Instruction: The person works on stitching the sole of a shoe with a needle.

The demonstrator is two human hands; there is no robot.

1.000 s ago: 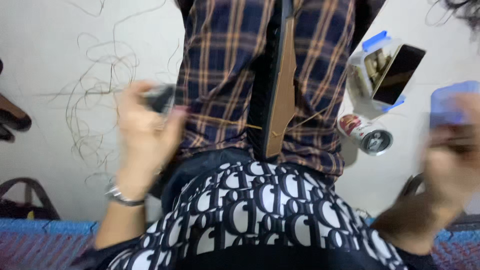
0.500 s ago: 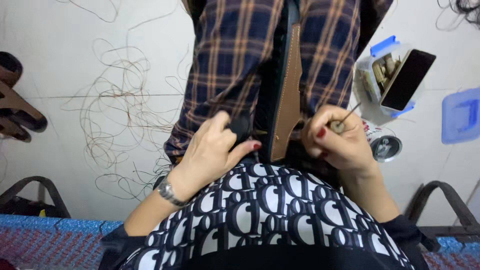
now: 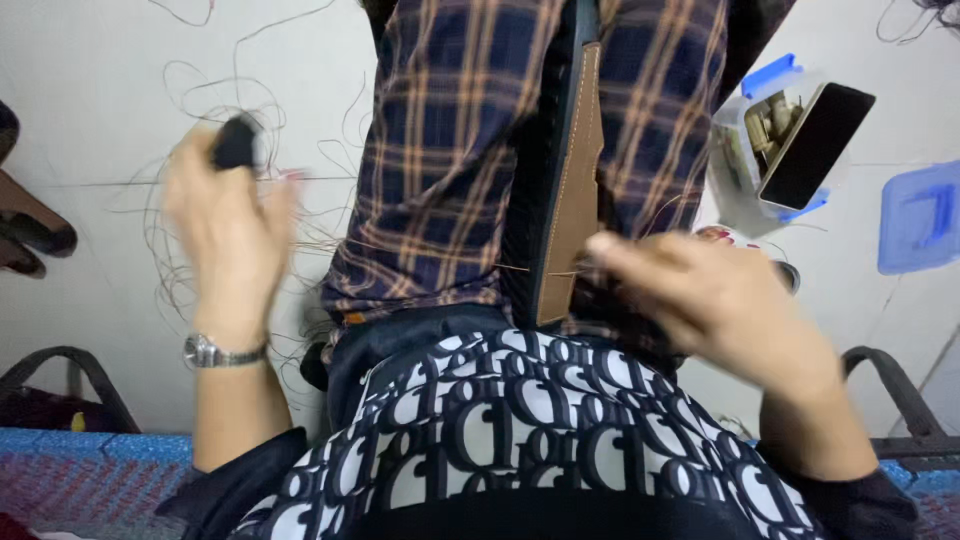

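Note:
A tan leather strip (image 3: 577,190) with a dark edge stands upright, clamped between my knees in plaid trousers (image 3: 450,150). My left hand (image 3: 225,220), wearing a wristwatch, is raised out to the left and closed around a small black tool handle (image 3: 237,143). A thin thread (image 3: 470,262) runs across the plaid cloth to the strip. My right hand (image 3: 710,300) is just right of the strip's lower end, its fingertips pinched on the thread where it leaves the leather. Both hands are blurred.
A clear box with a blue lid (image 3: 765,150) carries a dark phone (image 3: 815,145) on the floor at right, beside a loose blue lid (image 3: 920,215) and a round tin (image 3: 740,240). Loose threads (image 3: 180,90) litter the floor at left, near sandals (image 3: 30,230).
My left hand has swung from the leather strip up and out to the left with the black handle. My right hand has dropped slightly and stays by the strip.

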